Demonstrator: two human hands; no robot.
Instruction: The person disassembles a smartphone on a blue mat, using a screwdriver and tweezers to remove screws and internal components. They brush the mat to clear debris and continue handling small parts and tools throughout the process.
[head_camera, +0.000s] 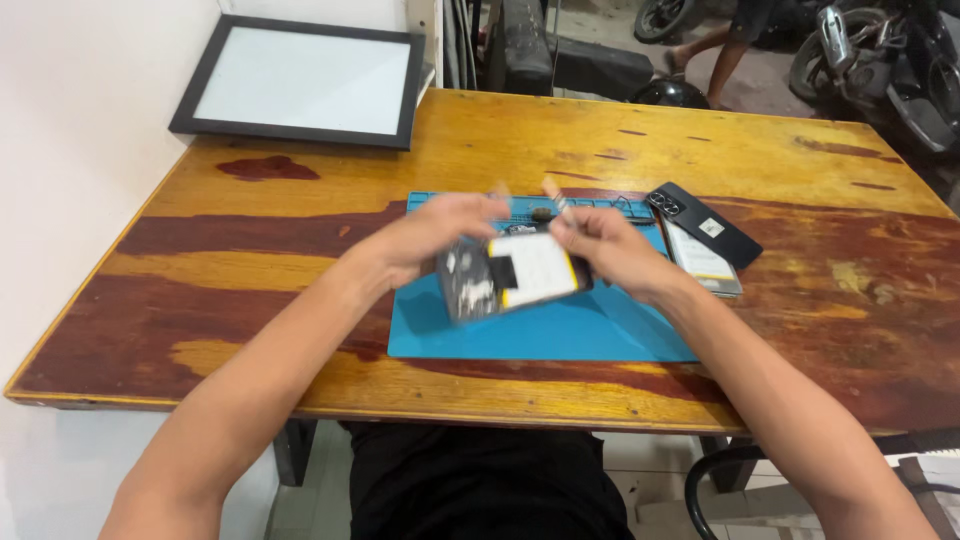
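Both hands grip the opened, blurred phone body with white-yellow battery (510, 275) above the blue silicone work mat (560, 335): left hand (425, 235) at 9 o'clock, right hand (610, 250) at 3, w/ a thin tool. Best kept low over the mat, the thin tool (556, 196) angled away from the battery, imo.

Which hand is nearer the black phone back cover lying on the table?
Right. The right hand is just left of the black back cover, apart from it; the left hand is farther left, across the opened phone.

- Even, fairly bright indoor light; the varnished table (300, 200) shows only a soft sheen.
- Motion blur smears the left hand (440, 235), the right hand (610, 250) and the opened phone (510, 275) they hold (its details are unreadable).
- Faint shadows on the blue mat (560, 335).
- The table's edges bow slightly toward the corners.
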